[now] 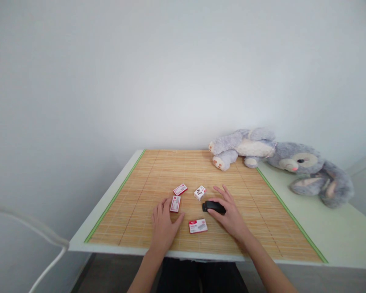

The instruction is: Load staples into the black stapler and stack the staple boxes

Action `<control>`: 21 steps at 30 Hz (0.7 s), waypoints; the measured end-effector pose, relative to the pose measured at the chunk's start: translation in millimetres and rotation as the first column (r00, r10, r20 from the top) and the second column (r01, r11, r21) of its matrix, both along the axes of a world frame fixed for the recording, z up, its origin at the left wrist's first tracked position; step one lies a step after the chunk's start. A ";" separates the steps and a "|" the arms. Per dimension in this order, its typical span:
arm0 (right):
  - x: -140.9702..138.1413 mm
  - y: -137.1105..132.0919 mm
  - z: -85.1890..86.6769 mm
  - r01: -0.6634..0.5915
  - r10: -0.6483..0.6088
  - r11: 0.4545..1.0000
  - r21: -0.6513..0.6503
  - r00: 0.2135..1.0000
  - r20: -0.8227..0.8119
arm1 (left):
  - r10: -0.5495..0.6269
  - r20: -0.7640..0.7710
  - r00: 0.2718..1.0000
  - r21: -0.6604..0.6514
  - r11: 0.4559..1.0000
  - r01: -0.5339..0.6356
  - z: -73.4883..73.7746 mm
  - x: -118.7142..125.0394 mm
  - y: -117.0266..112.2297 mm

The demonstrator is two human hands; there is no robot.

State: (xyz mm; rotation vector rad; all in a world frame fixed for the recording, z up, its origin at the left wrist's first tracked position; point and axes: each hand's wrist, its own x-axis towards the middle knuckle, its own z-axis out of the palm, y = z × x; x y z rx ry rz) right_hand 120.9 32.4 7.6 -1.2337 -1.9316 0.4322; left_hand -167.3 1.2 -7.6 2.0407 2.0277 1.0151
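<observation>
My right hand (228, 211) has its thumb and index finger closed around a black stapler (216, 207) lying on the bamboo mat, its other fingers raised. My left hand (165, 224) rests on the mat with fingers spread. Its fingertips are beside a small red-and-white box (175, 204); whether they touch it I cannot tell. Just behind lies a similar red-and-white box (180, 189). A white box with a black clip picture (200, 193) sits beyond the stapler. Between my hands, closer to me, lies a flat red-and-white staple box (198, 226).
The bamboo mat (140, 219) with green edging covers much of the white table (332, 228). A grey plush rabbit (256, 146) lies along the back right, partly on the mat. A white cable (33, 226) hangs at left. A wall (171, 81) stands behind the table.
</observation>
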 end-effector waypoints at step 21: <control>9.5 -7.0 -10.8 0.064 -0.060 0.996 0.060 0.996 -0.067 | -0.132 -0.054 0.990 0.029 0.991 0.134 17.6 8.4 11.6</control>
